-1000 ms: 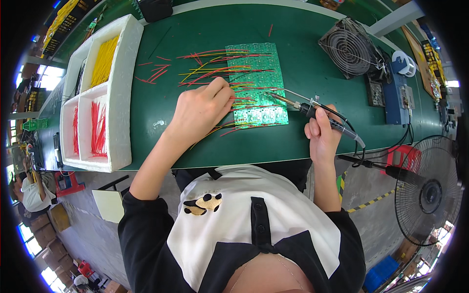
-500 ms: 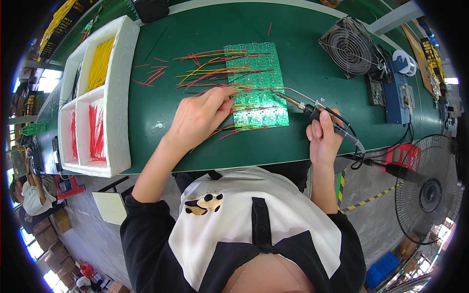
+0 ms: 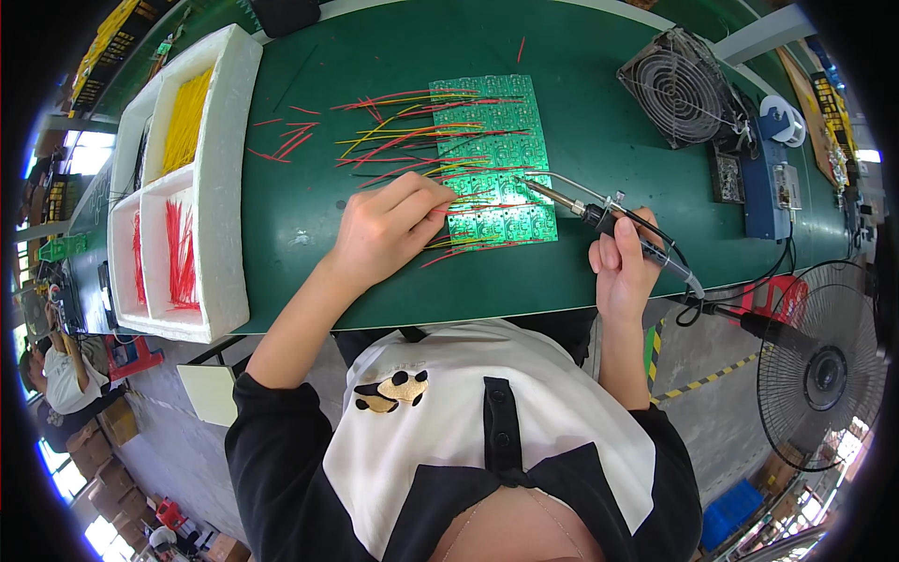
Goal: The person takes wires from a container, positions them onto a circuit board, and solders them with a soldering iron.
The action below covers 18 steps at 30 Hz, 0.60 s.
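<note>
A green circuit board panel (image 3: 524, 122) lies on the bench with red, yellow and black wires (image 3: 403, 137) running across it and out past its left edge. My left hand (image 3: 389, 229) is at that edge, thumb and fingertips pinched on a thin wire whose colour I cannot make out. In my right hand (image 3: 626, 267) is a soldering iron (image 3: 596, 216) with a thin curved metal solder-feed tube (image 3: 571, 183) clamped to it. The iron's tip points left, at the board's lower middle, beside the tube's end.
A white foam box (image 3: 225, 187) on the left holds yellow wires (image 3: 190, 122) and red wires (image 3: 181, 253) in compartments. Loose red wire pieces (image 3: 295, 145) lie beside it. A small metal-grilled fan (image 3: 674, 98), a blue device (image 3: 766, 201) and a solder spool (image 3: 785, 122) stand at right.
My left hand has shifted slightly down along the board's left edge, to a lower wire. The iron's tip has moved a little down and left, off the row above.
</note>
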Tool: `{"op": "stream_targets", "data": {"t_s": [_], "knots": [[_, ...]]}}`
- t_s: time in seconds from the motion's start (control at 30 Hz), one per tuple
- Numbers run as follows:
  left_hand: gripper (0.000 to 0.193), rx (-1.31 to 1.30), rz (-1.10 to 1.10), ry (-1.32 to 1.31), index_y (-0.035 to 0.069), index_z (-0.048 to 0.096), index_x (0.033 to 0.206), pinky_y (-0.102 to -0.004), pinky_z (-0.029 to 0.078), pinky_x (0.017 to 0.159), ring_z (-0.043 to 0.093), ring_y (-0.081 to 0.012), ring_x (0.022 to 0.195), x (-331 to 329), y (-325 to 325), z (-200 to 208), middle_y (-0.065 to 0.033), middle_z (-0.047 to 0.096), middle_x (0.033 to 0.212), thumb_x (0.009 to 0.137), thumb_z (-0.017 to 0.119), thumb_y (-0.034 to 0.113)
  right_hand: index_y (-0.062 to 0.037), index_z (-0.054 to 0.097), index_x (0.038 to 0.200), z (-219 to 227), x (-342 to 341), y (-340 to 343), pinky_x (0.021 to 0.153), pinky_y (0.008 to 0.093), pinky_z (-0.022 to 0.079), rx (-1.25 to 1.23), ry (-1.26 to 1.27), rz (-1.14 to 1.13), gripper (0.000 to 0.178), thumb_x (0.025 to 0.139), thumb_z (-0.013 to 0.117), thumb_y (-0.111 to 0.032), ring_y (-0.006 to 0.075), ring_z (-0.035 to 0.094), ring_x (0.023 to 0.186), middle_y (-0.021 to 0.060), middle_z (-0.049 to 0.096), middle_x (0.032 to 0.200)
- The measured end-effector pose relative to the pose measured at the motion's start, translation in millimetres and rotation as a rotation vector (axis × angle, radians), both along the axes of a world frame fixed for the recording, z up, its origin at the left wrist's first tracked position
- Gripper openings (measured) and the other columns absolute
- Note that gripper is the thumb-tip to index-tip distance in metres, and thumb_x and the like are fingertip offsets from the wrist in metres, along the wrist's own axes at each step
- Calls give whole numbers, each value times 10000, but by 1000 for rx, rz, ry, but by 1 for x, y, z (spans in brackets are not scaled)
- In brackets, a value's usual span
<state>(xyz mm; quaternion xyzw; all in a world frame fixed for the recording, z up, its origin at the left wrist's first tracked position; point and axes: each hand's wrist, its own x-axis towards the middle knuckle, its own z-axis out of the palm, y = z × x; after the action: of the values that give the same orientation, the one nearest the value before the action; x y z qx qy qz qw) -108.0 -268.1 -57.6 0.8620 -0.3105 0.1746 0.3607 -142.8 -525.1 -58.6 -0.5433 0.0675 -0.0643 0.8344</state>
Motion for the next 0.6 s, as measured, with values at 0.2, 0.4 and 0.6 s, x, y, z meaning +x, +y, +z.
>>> {"op": "stream_targets", "data": {"t_s": [0.2, 0.4, 0.6], "knots": [[157, -6, 18, -47, 37, 608, 788, -246, 475, 478, 582, -162, 578, 2, 2, -3, -44, 585, 743, 651, 639, -33, -47, 451, 781, 1, 0, 0, 405, 208, 322, 27, 5, 17, 163, 834, 575, -138, 22, 318, 454, -27, 411, 620], [179, 32, 2, -71, 30, 618, 791, -251, 470, 492, 587, -170, 590, 2, 1, 0, -57, 592, 746, 634, 637, -54, -46, 447, 774, 0, 0, 0, 403, 209, 329, 28, 0, 23, 167, 831, 577, -133, 24, 325, 451, -21, 412, 611], [179, 67, -1, -69, 33, 620, 802, -254, 468, 503, 586, -177, 596, 2, 2, 2, -53, 592, 739, 640, 631, -44, -44, 447, 770, 1, 0, 2, 395, 209, 336, 35, -3, 23, 165, 824, 584, -118, 29, 335, 438, -20, 409, 592]]}}
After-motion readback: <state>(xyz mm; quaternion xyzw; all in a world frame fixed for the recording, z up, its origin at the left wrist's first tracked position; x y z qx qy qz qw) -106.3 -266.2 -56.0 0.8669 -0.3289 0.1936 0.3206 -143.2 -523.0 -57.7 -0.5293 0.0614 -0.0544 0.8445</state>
